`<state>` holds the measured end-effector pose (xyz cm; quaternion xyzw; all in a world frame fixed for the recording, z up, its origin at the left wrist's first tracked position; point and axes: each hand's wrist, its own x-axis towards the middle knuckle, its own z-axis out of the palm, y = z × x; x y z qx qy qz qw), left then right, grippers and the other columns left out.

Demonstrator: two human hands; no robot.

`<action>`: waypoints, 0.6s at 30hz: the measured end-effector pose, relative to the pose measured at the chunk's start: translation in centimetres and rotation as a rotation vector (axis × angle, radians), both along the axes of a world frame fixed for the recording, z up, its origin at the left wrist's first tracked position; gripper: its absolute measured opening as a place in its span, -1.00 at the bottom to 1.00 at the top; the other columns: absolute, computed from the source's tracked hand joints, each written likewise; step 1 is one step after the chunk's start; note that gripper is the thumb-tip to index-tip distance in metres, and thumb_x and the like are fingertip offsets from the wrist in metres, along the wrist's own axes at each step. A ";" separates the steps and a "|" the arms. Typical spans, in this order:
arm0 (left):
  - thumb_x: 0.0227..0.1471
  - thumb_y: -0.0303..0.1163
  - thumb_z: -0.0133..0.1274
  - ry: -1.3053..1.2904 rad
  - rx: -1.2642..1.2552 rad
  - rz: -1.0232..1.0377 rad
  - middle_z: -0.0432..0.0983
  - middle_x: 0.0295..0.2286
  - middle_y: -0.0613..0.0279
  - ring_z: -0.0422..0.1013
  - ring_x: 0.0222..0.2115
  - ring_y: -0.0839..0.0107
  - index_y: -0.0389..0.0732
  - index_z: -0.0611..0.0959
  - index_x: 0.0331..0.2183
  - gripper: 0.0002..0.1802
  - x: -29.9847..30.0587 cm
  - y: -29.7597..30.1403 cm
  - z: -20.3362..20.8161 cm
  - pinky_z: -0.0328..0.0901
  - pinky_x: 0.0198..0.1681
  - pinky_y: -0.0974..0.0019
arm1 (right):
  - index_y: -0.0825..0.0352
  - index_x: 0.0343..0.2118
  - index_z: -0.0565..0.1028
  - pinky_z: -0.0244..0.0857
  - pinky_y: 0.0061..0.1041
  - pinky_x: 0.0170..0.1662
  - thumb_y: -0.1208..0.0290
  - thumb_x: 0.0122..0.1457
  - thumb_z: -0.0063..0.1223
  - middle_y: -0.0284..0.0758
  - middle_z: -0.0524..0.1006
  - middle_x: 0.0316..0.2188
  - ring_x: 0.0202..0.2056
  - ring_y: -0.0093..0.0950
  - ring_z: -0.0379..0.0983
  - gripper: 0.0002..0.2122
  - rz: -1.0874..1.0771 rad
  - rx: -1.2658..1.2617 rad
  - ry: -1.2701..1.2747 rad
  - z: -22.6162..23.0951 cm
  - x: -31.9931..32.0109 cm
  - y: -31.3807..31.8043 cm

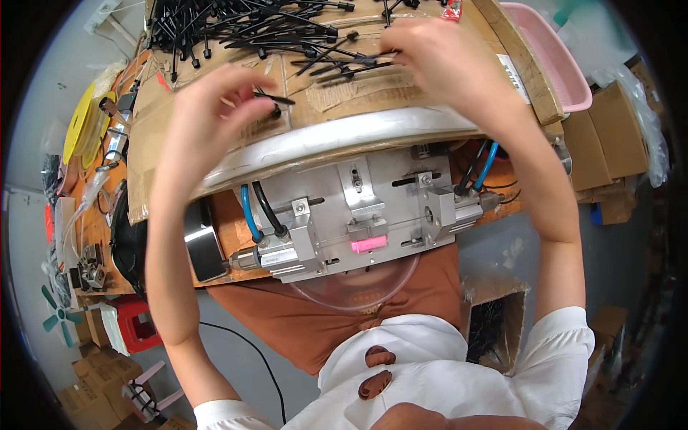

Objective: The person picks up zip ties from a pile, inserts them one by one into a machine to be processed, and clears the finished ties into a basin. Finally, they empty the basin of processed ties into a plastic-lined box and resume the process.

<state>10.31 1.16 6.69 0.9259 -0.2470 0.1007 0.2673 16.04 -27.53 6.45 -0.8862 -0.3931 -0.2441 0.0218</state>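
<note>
My left hand [215, 104], fingers curled, holds a thin black stemmed part [275, 97] that pokes out past the thumb, with a dark knob at one end. Farther right, my right hand [441, 61] pinches the ends of thin black stemmed parts [351, 72] lying on the cardboard [301, 107]; its fingertips are partly hidden. A large heap of the same black parts [236, 29] spreads over the far side of the cardboard. Below both hands is a metal fixture [333, 208] with a pink block [369, 244] at its front.
A rounded silvery edge [344, 136] runs along the cardboard's near side. Blue air tubes [249, 211] lead into the fixture's cylinders. A clear bowl [358, 294] sits under the fixture above my lap. To the right are a pink basin [548, 57] and a cardboard box [609, 136].
</note>
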 end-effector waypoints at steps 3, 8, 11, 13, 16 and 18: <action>0.06 -0.33 0.11 0.152 -0.239 -0.039 0.38 -0.50 0.46 0.29 -0.47 0.64 -0.20 0.60 -0.10 -0.66 1.8 1.3 2.7 0.27 -0.27 0.50 | 0.39 -0.37 0.47 0.35 -0.40 -0.35 0.56 0.02 0.00 -0.17 0.51 -0.38 -0.35 -0.25 0.48 -0.90 0.032 -0.042 -0.202 3.2 -1.3 0.8; 0.13 -0.27 0.04 0.217 -0.330 0.055 0.47 -0.40 0.43 0.31 -0.37 0.65 -0.18 0.61 -0.12 -0.70 2.3 4.2 8.1 0.22 -0.17 0.52 | 0.39 -0.37 0.48 0.35 -0.44 -0.27 0.62 -0.04 -0.03 -0.21 0.48 -0.47 -0.34 -0.34 0.45 -0.86 0.076 -0.043 -0.314 6.6 -1.5 1.0; 0.13 -0.36 0.03 -0.020 -0.269 0.042 0.49 -0.32 0.37 0.34 -0.31 0.63 -0.24 0.61 -0.17 -0.76 -2.9 2.1 6.9 0.22 -0.13 0.53 | 0.42 -0.26 0.49 0.35 -0.56 -0.39 0.53 0.10 0.02 -0.31 0.51 -0.54 -0.49 -0.52 0.44 -0.85 0.044 0.214 0.082 8.2 -3.7 0.6; -0.01 -0.60 0.07 -0.148 -0.401 0.120 0.53 -0.36 0.34 0.33 -0.37 0.62 -0.29 0.63 -0.29 -0.83 -6.1 -2.1 1.7 0.25 -0.27 0.54 | 0.44 -0.24 0.48 0.28 -0.68 -0.54 0.47 0.20 -0.01 -0.35 0.51 -0.60 -0.59 -0.68 0.40 -0.85 -0.057 0.399 0.263 6.9 -5.1 -2.0; -0.29 -0.79 0.10 -0.220 -0.256 0.161 0.51 -0.32 0.10 0.42 -0.31 0.19 -0.29 0.59 -0.14 -0.46 -14.6 -5.3 -3.3 0.33 -0.23 0.29 | 0.47 -0.24 0.47 0.25 -0.75 -0.61 0.40 0.27 -0.07 -0.29 0.51 -0.60 -0.63 -0.65 0.40 -0.80 0.179 0.933 0.726 5.3 -6.2 -3.5; -0.25 -0.72 0.11 -0.170 -0.099 0.139 0.46 -0.27 0.10 0.37 -0.27 0.24 -0.42 0.40 0.05 -0.31 -18.9 -7.0 -8.1 0.29 -0.20 0.26 | 0.47 -0.30 0.46 0.20 -0.78 -0.68 0.32 0.32 -0.16 -0.23 0.51 -0.60 -0.67 -0.62 0.39 -0.73 0.212 1.088 0.783 3.3 -7.2 -3.0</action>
